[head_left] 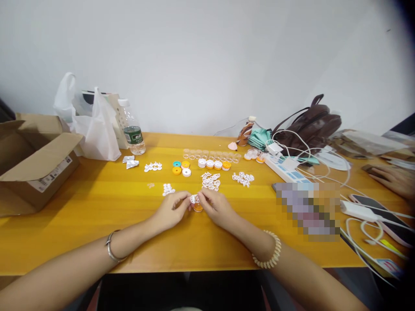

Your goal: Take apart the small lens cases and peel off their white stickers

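Note:
My left hand (pixel 172 211) and my right hand (pixel 219 208) meet near the table's front middle, fingers closed in a pinch. Between their fingertips is a small white plastic piece with cutouts (pixel 194 198). Just below it, an orange round part (pixel 198 208) shows, partly hidden by the fingers. Beyond my hands lie a pile of white cut-out pieces (pixel 210 181) and a second such pile (pixel 243 178). White round pieces (pixel 167 189) are to the left. Farther back stand white and orange round caps (pixel 210 164), coloured rings (pixel 177 170) and clear round cups (pixel 212 155).
Left are a cardboard box (pixel 39 168), a white plastic bag (pixel 94 129) and a water bottle (pixel 133 134). On the right are a power strip (pixel 285 170), tangled cables, a brown bag (pixel 308 127), a phone (pixel 382 216) and another person's hand (pixel 394 179).

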A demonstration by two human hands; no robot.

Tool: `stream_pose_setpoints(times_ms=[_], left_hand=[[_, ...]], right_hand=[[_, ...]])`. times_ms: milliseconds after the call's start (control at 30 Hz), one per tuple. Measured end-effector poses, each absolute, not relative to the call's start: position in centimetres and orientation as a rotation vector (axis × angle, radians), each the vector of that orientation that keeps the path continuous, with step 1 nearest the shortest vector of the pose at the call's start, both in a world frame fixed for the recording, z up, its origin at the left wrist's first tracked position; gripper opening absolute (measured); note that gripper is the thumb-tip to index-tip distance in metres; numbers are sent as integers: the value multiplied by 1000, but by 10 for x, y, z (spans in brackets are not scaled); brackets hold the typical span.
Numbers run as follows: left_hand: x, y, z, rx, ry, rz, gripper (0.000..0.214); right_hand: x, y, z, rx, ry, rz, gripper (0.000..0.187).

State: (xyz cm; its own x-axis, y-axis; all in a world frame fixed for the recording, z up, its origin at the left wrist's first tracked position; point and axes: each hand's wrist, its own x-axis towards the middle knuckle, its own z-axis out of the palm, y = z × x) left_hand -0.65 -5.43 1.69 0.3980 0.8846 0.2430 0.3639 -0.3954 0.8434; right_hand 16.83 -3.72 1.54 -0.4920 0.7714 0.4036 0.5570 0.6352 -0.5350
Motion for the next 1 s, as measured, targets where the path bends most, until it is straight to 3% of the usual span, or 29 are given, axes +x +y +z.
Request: stream_pose_setpoints(times_ms=[500,767,1000], left_hand=[[-4,-54,14,1895,1078,991,29],[-11,-50,14,1859,1160,1036,28],[-10,-48,10,1863,1133,1040,28]], right_hand=[[169,-32,17,-950,-2340,-3,28],[205,2,20,-1253,-1854,217,28],[225,29,15,-1261,-1664,368,26]])
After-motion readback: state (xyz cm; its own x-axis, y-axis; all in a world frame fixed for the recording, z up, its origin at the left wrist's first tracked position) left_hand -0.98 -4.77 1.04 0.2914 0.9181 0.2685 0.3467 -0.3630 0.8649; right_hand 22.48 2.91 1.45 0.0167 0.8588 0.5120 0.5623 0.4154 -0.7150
